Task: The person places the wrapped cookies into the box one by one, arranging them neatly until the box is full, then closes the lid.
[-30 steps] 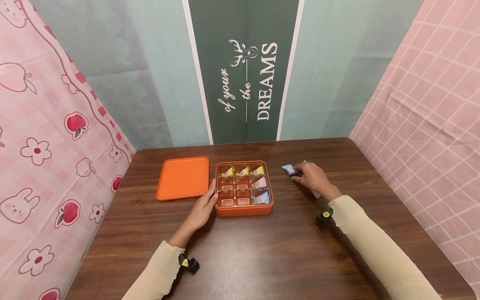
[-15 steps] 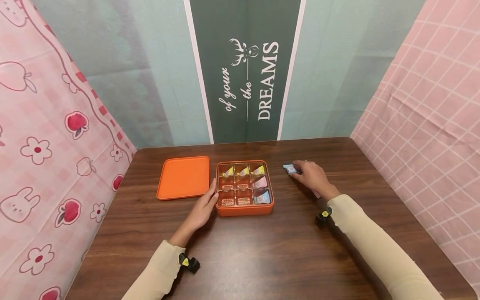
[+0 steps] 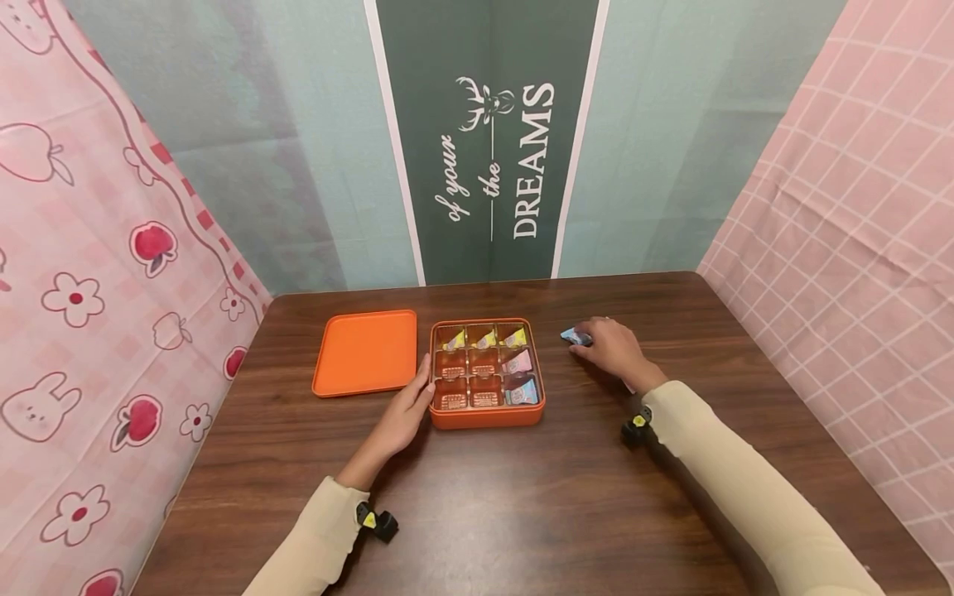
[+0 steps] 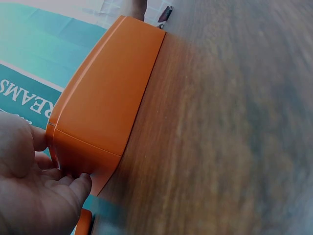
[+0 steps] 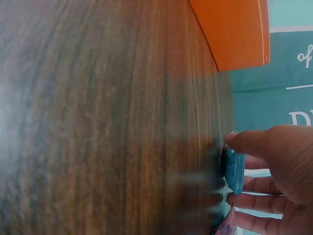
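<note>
My left hand (image 3: 401, 416) rests against the left side of an orange box (image 3: 488, 420), fingertips on its outer wall. A clear divided tray inside holds yellow wrapped candies (image 3: 485, 340) along the back row. A pink wrapped candy (image 3: 517, 362) and a blue one lie in its right column; the other compartments hold nothing. To the right of the box, my right hand (image 3: 613, 351) pinches another blue wrapped candy (image 5: 235, 169) between thumb and fingers, low over the table. Beneath that hand a pink wrapped piece (image 5: 227, 224) shows, mostly hidden.
The orange lid (image 3: 365, 353) lies flat left of the box. All of this stands on a dark wooden table (image 3: 507, 513). Patterned cloths hang at the left, back and right, the back one (image 3: 488, 165) lettered.
My right hand has shifted slightly left, its thumb closing in on the blue candy, which now shows tilted. My left hand and the box stay in place.
</note>
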Demonstrator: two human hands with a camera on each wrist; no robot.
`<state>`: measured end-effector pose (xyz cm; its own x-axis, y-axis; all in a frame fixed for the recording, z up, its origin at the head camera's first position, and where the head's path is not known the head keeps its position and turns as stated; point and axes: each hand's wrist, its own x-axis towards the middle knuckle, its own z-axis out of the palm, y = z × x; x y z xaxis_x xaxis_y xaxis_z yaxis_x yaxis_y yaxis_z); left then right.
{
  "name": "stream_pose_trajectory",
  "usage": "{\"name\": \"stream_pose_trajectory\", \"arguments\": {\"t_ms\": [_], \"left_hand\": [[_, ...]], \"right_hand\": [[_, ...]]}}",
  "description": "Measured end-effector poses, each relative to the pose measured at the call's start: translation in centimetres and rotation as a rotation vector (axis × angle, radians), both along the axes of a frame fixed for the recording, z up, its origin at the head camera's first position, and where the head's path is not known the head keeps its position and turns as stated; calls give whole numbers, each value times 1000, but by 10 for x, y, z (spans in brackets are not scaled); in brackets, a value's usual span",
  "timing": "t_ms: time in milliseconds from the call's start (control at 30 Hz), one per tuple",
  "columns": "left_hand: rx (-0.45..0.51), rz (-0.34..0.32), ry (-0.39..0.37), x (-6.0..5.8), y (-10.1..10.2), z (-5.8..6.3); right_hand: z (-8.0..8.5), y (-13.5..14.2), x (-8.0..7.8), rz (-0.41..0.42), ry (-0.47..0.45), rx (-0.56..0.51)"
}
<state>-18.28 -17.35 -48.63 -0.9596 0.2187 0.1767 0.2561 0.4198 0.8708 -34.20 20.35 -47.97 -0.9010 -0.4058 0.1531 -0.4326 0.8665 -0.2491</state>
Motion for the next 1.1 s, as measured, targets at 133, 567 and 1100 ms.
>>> {"name": "stream_pose_trajectory", "arguments": {"t_ms": [133,567,1100], "left_hand": [[-12,2,6,-1,0,-1],[3,-7,2,-1,-1,-1],[0,-6,-1,-2,-1,-4]], "right_hand": [[-1,-1,1,27,42,6],[0,5,4,-19,-28,-25],[2,5,14,1,62,-147]]}}
